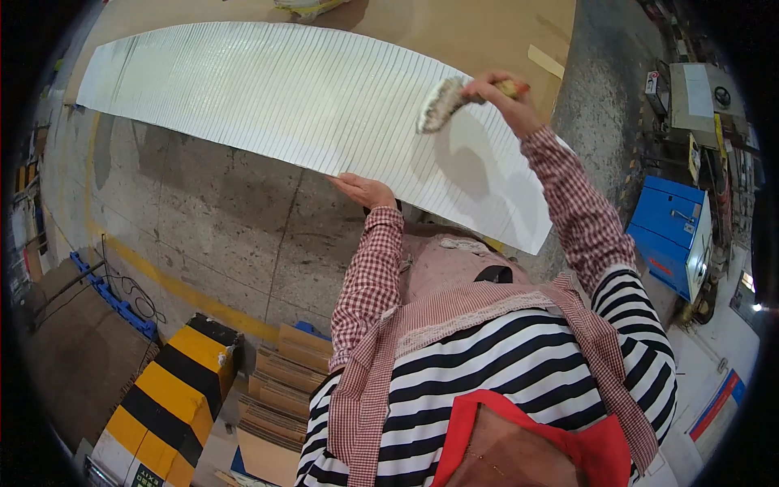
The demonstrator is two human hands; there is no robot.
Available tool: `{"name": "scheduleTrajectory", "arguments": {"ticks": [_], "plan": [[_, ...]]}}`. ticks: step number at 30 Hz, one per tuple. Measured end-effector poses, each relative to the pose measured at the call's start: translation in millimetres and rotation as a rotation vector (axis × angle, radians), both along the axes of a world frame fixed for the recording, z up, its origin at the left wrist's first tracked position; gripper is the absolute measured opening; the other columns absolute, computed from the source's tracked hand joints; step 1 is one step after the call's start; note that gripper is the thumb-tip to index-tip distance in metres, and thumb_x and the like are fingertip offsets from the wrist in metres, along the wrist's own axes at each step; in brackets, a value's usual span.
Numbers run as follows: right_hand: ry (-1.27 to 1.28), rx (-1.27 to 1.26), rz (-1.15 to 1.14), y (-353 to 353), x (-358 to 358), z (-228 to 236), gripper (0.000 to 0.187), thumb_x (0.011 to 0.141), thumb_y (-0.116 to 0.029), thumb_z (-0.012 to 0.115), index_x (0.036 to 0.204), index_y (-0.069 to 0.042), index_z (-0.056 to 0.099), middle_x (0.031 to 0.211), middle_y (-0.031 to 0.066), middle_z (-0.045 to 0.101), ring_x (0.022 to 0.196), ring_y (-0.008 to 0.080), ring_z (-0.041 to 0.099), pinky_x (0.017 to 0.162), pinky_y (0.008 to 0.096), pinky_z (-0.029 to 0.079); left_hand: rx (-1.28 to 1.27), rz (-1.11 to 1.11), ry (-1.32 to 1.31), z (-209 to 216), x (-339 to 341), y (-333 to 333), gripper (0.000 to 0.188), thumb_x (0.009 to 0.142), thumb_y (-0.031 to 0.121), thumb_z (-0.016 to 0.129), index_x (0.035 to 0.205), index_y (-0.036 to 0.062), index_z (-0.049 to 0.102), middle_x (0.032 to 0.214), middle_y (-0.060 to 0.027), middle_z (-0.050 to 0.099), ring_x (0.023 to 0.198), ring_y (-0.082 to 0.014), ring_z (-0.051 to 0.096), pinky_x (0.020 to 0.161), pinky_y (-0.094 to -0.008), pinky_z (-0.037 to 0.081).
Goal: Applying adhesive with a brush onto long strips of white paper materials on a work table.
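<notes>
A long white sheet (pixel 268 89) with close-set parallel lines and a curved far edge lies over a brown board. My right hand (pixel 499 91) grips the handle of a wide paint brush (pixel 442 105). Its whitish bristles point left and are held over the right part of the sheet, casting a shadow there; whether they touch it I cannot tell. My left hand (pixel 365 191) is at the sheet's near edge with its fingers stretched out to the left, touching the rim; part of the fingers is hidden there.
Beneath the sheet, the brown board (pixel 454 32) extends to the far side, with a yellowish wrapped item (pixel 308 6) on it. A blue cabinet (pixel 667 231) stands at right. Lower left are a yellow-and-black striped barrier (pixel 174 390) and stacked cardboard (pixel 280 394).
</notes>
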State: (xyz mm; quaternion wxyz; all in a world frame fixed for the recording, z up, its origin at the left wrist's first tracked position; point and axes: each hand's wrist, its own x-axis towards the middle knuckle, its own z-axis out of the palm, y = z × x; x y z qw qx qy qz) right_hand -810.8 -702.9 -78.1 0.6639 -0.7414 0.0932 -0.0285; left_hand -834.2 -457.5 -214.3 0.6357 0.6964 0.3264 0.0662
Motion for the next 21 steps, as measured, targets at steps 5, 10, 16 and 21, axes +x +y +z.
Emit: {"name": "scheduleTrajectory", "arguments": {"ticks": [5,10,16,21], "plan": [[0.070,-0.034,-0.021,-14.7,-16.1,-23.3,0.012,0.084,-0.014,0.065,0.079,-0.003,0.069,0.078,0.0018,0.067,0.070,0.0063,0.056,0.063,0.0214,0.045,0.027,0.021,-0.012,-15.5,0.5,7.4,0.057,0.102,0.031,0.018,0.143,-0.0069,0.012,0.148,-0.0279,0.015,0.138,-0.0351,0.021,0.115,-0.0427,0.022],[0.129,-0.068,-0.015,-44.8,-76.2,-15.4,0.011,0.084,-0.012,0.063,0.077,-0.004,0.068,0.078,0.0016,0.067,0.069,0.0069,0.057,0.062,0.0223,0.046,0.033,0.056,-0.002,-21.8,0.7,11.7,0.058,0.102,0.033,0.018,0.143,-0.0083,0.013,0.148,-0.0280,0.015,0.138,-0.0351,0.021,0.116,-0.0428,0.021],[0.009,-0.034,-0.043,-19.0,-44.7,5.9,0.014,0.085,-0.016,0.063,0.079,-0.004,0.068,0.083,0.0018,0.068,0.077,0.0083,0.059,0.070,0.0231,0.047,0.046,0.041,-0.042,-14.9,0.2,10.1,0.059,0.102,0.034,0.017,0.142,-0.0087,0.013,0.148,-0.0279,0.015,0.139,-0.0353,0.020,0.116,-0.0428,0.021],[0.145,-0.114,-0.054,-43.7,-77.6,-20.7,0.014,0.085,-0.014,0.061,0.079,-0.002,0.067,0.082,0.0040,0.067,0.075,0.0090,0.058,0.068,0.0231,0.045,-0.022,0.043,-0.002,-21.7,0.1,9.1,0.060,0.102,0.035,0.018,0.143,-0.0083,0.013,0.148,-0.0283,0.016,0.138,-0.0357,0.020,0.116,-0.0433,0.020]]}}
